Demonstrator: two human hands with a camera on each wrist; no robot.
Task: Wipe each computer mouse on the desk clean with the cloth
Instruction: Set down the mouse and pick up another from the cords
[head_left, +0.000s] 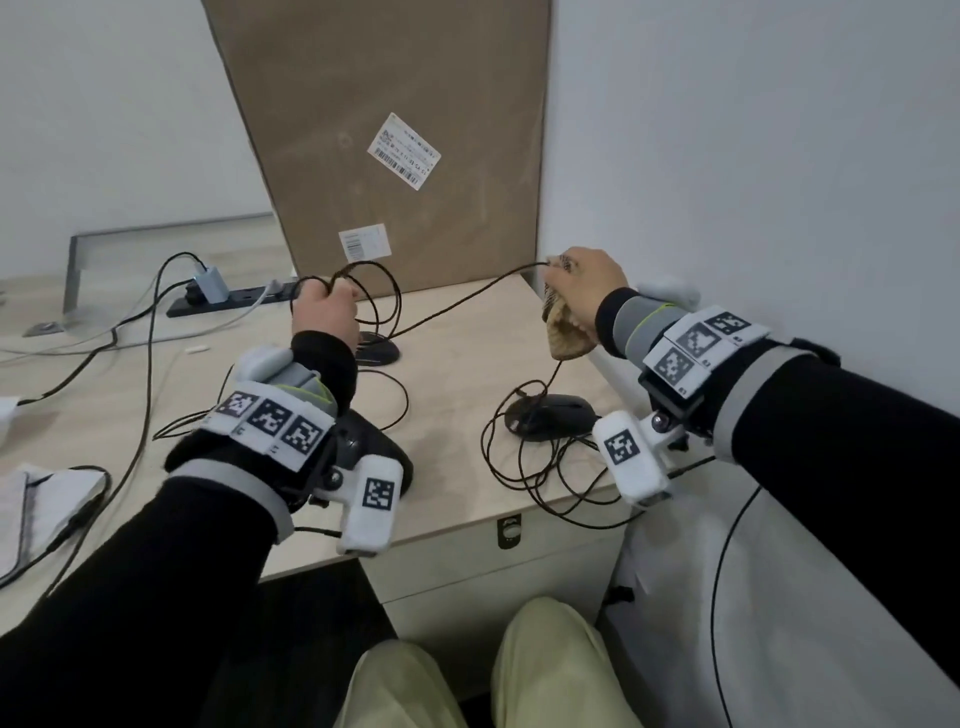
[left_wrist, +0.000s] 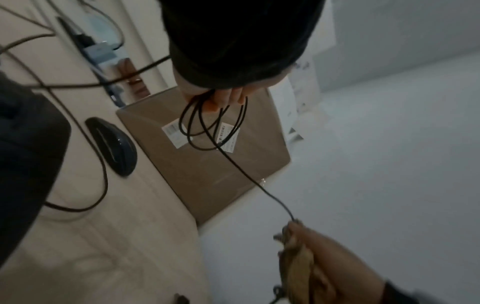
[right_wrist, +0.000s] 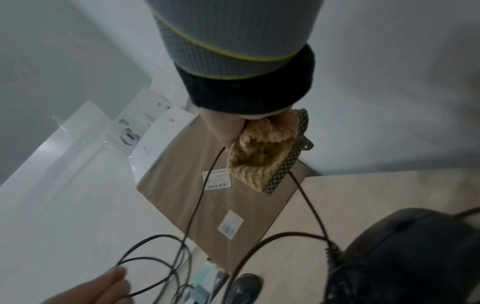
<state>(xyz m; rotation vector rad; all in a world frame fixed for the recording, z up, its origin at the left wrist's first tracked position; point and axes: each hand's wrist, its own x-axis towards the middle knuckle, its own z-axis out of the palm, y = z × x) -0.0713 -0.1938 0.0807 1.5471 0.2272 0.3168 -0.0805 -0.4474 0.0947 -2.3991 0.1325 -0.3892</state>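
Note:
My left hand (head_left: 324, 312) grips several coiled loops of a black mouse cable (head_left: 379, 291) above the desk; the left wrist view shows the loops (left_wrist: 213, 125) hanging from its curled fingers (left_wrist: 226, 96). The cable runs taut to my right hand (head_left: 587, 286), which pinches a tan cloth (head_left: 563, 332) around it, then drops to a black mouse (head_left: 556, 415) on the right. A second mouse (head_left: 379, 351) lies behind my left hand. A third mouse (head_left: 379, 447) sits partly hidden under my left wrist. In the right wrist view the cloth (right_wrist: 262, 156) bunches in my right hand (right_wrist: 226, 127).
A tall cardboard box (head_left: 389, 145) leans at the back against the right wall. A power strip (head_left: 234, 299) with plugs and cables lies at the back left. Loose cable loops (head_left: 524, 467) trail over the desk's front edge. A white pouch (head_left: 31, 504) lies at the left.

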